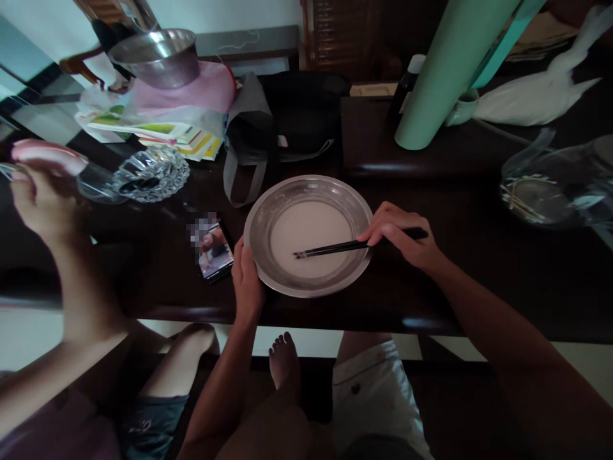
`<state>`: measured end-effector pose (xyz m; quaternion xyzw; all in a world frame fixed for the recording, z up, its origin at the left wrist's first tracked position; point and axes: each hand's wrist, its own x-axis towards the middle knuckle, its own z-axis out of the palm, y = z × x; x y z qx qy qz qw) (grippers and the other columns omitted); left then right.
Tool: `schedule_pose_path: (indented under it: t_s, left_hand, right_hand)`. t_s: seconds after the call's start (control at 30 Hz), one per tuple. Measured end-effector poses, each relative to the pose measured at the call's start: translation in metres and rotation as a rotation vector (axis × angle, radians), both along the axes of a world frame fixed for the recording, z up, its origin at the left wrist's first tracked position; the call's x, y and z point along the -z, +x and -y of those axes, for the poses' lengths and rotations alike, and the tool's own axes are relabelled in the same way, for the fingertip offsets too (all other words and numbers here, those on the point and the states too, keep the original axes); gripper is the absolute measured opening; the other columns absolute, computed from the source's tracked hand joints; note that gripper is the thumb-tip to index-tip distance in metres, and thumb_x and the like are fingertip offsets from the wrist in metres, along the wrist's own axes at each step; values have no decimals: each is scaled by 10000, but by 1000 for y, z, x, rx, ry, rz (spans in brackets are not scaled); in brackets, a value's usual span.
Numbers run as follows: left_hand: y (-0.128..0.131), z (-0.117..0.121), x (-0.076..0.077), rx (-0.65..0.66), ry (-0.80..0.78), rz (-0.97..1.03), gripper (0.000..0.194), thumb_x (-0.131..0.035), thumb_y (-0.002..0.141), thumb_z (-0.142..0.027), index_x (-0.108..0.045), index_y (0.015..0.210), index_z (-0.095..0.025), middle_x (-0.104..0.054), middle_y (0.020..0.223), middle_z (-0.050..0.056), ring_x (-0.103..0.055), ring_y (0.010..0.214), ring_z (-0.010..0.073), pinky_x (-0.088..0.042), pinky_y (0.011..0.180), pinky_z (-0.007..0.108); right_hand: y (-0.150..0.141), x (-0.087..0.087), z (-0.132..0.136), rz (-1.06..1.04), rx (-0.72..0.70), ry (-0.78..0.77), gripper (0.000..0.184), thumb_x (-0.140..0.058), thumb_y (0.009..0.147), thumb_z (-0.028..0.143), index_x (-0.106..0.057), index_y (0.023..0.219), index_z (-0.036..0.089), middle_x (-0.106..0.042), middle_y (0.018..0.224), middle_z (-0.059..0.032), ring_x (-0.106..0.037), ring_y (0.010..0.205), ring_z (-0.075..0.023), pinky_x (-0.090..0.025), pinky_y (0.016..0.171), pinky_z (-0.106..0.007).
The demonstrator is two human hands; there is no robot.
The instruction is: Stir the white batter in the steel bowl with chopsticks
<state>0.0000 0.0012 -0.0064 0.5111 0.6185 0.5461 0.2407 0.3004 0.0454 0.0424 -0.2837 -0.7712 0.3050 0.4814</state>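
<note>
A wide metal bowl (309, 291) with pale, milky liquid (311, 230) in it rests on the dark table in front of me. My left hand (246, 281) grips its left rim, the fingers partly hidden beneath the edge. A pair of black chopsticks (335, 248) is pinched in my right hand (405, 236) at the bowl's right side. Their tips point left, over or in the liquid; I cannot tell how deep. Just left of my left hand lies a phone (213, 252) with a lit screen.
Another person's hand (48, 198) holds something pink at the left. Nearby are a glass ashtray (152, 174), a stack of books and bags under a metal basin (160, 61), and a dark bag (297, 115). A green cylinder (431, 96) and a clear jar (541, 191) stand at right.
</note>
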Motion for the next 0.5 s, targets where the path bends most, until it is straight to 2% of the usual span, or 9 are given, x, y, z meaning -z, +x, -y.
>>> schedule_pose_path:
  t_s: [0.1,0.2,0.27,0.37,0.5]
  left_hand:
    - [0,0,1,6,0,21,558,-424,1044,-593,-663,1230,-124,-615,1281,101,-578,1158,202,-456,995,257]
    - [0,0,1,10,-5,32,547,-427,1049,-577,-667,1254,-131,-612,1288,96,-571,1164,195,-457,986,242]
    - [1,0,0,9,-3,30,549,-433,1048,-578,-668,1264,-132,-603,1309,97,-567,1172,194,-457,989,235]
    - [1,0,-1,8,3,11,560,-424,1050,-579,-668,1267,-124,-601,1314,105,-568,1174,199,-461,992,241]
    - [0,0,1,2,1,16,557,-423,1051,-576,-668,1266,-124,-606,1302,107,-575,1165,200,-463,991,242]
  right_hand:
    - [0,0,-1,49,42,42,268,-554,991,266,-773,836,272,-813,878,-5,-654,799,-195,-481,769,-407]
    - [1,0,-1,-4,107,22,337,-518,1007,291,-773,788,270,-803,825,-12,-654,768,-199,-484,744,-409]
    - [1,-1,0,-38,82,-16,384,-485,1020,304,-767,761,269,-791,781,-14,-651,751,-199,-484,720,-406]
    - [-1,-1,0,6,23,-12,341,-511,1008,310,-770,790,271,-796,800,-5,-647,764,-194,-488,731,-402]
    - [0,-1,0,31,93,37,301,-533,999,296,-771,816,277,-805,847,1,-660,786,-195,-489,768,-415]
